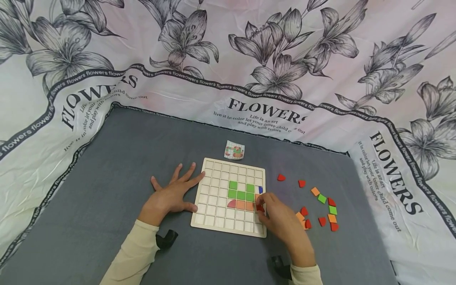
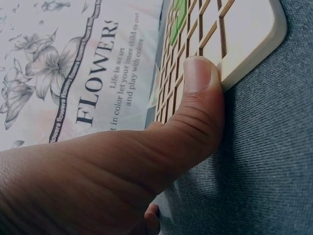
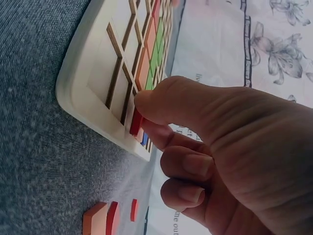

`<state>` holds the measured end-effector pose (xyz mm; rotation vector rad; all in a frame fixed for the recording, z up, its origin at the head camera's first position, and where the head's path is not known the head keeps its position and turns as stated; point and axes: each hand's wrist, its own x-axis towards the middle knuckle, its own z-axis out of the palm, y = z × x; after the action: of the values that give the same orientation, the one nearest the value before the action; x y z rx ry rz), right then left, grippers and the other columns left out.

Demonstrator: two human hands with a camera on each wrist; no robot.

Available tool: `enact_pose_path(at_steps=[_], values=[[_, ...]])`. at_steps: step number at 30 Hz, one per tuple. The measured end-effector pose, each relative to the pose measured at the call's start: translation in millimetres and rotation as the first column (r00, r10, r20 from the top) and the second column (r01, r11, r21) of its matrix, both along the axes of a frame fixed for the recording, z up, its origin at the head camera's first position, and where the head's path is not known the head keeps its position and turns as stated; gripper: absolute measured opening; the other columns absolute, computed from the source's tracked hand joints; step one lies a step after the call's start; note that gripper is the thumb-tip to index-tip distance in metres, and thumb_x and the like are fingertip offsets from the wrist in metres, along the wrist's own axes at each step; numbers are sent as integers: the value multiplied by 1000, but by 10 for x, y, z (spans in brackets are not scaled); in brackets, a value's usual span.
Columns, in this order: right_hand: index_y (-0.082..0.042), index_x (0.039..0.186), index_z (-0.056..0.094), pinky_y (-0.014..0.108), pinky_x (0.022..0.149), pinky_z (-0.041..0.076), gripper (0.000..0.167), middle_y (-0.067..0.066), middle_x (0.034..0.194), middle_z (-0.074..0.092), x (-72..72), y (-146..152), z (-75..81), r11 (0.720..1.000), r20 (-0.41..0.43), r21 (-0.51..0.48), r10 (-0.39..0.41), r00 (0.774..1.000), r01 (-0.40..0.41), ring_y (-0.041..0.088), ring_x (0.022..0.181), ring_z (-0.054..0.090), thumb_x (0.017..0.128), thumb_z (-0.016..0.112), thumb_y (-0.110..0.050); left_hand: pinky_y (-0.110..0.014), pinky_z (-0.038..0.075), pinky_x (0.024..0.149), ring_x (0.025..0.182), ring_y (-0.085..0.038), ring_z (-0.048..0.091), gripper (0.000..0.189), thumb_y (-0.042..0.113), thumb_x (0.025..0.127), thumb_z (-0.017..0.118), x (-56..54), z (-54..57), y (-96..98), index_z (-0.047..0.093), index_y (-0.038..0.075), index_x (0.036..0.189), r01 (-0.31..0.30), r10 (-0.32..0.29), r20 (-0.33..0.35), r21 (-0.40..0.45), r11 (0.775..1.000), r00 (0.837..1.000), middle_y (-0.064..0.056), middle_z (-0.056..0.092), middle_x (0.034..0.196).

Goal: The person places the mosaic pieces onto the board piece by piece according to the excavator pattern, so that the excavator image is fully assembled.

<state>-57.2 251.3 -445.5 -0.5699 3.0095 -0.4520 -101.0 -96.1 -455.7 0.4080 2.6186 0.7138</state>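
Observation:
A square wooden grid board point(image 1: 215, 190) lies on the grey cloth, with green tiles point(image 1: 241, 195), orange tiles point(image 1: 244, 205), a blue piece point(image 1: 260, 190) and a rounded red piece point(image 1: 232, 204) in its cells. My right hand point(image 1: 281, 217) pinches a red tile point(image 3: 136, 122) between thumb and forefinger, at a cell in the board's rightmost column. The other fingers of that hand are curled in. With fingers spread, my left hand point(image 1: 171, 196) rests at the board's left edge. Its thumb point(image 2: 200, 93) lies on the rim near a corner, and its forefinger touches the same side farther up.
Several loose red, orange and green tiles point(image 1: 333, 210) are scattered right of the board. Behind it lies a small pattern card point(image 1: 234, 150) with coloured squares. A flower-printed white sheet point(image 1: 263, 114) rises around the back and sides of the grey surface.

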Motion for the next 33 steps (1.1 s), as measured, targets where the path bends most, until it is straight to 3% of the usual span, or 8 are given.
enact_pose_path(at_steps=[13, 33], values=[[-15, 105, 63, 22, 51, 38, 31, -1, 96, 61, 35, 17, 20, 999, -7, 29, -43, 999, 44, 9, 65, 46, 87, 88, -11, -94, -15, 99, 164, -38, -7, 108, 41, 82, 90, -5, 24, -4, 27, 33, 170, 9, -9, -7, 4, 1000, 1000, 1, 5, 179], [-18, 99, 70, 25, 60, 46, 18, -5, 96, 63, 27, 19, 9, 997, 35, -2, -74, 997, 74, 8, 71, 51, 92, 85, -13, -93, -18, 99, 164, -38, -9, 109, 41, 81, 90, -4, 9, -7, 26, 33, 170, 12, -12, 3, 16, 1000, 1000, 1, 4, 179]])
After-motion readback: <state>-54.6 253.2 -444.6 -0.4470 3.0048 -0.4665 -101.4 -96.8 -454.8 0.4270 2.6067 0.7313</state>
